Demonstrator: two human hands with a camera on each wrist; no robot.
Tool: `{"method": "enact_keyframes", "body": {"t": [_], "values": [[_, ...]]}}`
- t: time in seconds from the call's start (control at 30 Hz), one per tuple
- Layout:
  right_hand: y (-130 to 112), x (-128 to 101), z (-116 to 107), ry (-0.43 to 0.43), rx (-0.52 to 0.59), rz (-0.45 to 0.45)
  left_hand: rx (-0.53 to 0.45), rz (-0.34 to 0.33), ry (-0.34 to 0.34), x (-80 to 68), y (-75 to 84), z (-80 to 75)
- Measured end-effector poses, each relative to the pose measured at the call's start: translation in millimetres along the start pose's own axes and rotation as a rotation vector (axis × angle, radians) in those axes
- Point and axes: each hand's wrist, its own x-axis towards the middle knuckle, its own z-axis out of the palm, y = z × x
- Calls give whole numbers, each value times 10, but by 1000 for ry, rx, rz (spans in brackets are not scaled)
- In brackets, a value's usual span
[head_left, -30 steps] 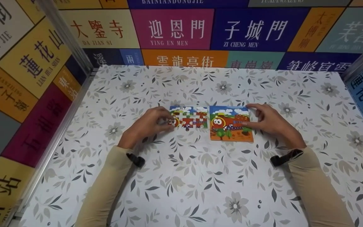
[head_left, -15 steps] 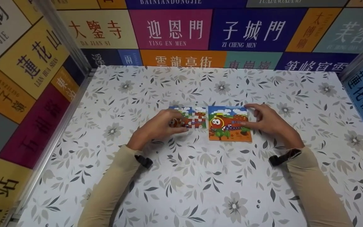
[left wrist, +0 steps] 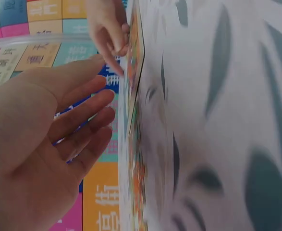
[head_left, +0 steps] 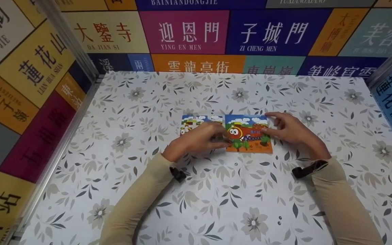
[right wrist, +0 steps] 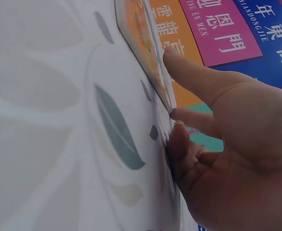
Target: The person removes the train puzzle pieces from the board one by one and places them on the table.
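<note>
Walls [head_left: 185,32] tiled with coloured panels of Chinese characters close in three sides of a surface [head_left: 216,190] covered in a grey leaf-and-flower print. Near the middle of the surface lie two flat picture pieces side by side, touching or almost touching: a puzzle [head_left: 196,124] on the left, made of small interlocking pieces showing blue sky and clouds, and a card [head_left: 248,134] on the right with an orange cartoon train with big eyes under a blue sky. Both arms wear beige sleeves [head_left: 342,207] with a dark strap at each wrist. The left hand [head_left: 199,141] lies over the puzzle's right half, its fingertips [head_left: 225,139] reaching the seam where the puzzle meets the card; in the left wrist view the fingers [left wrist: 83,120] are straight and relaxed, spread a little, holding nothing. The right hand [head_left: 291,131] rests at the card's right edge, its fingers loosely bent, the index fingertip [right wrist: 172,55] pressing on the card's edge in the right wrist view, the other fingers curled toward the surface just beside it. It grips nothing.
</note>
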Motion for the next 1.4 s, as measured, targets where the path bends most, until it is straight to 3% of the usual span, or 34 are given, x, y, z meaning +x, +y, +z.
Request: {"method": "enact_keyframes", "body": {"t": [0.2, 0.43, 0.8, 1.03, 1.2, 1.4], "values": [[-42, 5, 1, 66, 60, 93, 34, -42, -67, 193, 41, 135], [-51, 3, 48, 154, 112, 48, 104, -97, -103, 389, 120, 255], [-53, 35, 107, 124, 104, 30, 179, -242, -129, 561, 279, 347], [-48, 24, 83, 123, 107, 40, 178, -217, -176, 765, 374, 448], [-43, 21, 72, 105, 115, 50, 170, -164, -143, 868, 404, 524], [-12, 21, 81, 100, 124, 46, 37, -125, -83, 914, 373, 596]]}}
